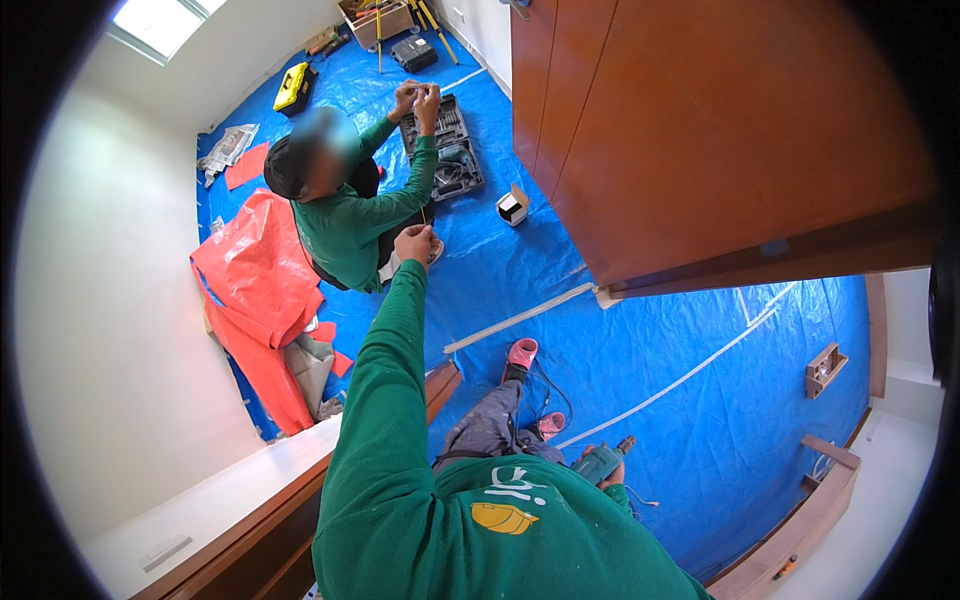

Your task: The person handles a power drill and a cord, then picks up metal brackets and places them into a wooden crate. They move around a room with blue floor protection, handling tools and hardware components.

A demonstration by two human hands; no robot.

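Observation:
My left arm reaches far forward, and my left hand (415,243) is pinched closed. A thin rod (425,213) seems to stick up from its fingertips, too small to tell its kind. Low by my right side, my right hand (613,474) is wrapped round a teal power drill (597,462), its chuck pointing up and right. Just beyond my left hand a co-worker (345,220) in a green top crouches, both hands (417,98) raised together round something small. Under those hands lies an opened tool case (440,145) with bits and a drill inside.
Blue sheeting (690,350) covers the floor. A brown door (720,130) stands at the right. A small open box (513,206), a yellow and black toolbox (295,88), red sheeting (260,270) and a wooden tray (826,371) lie around. A cord (562,385) runs by my pink shoes.

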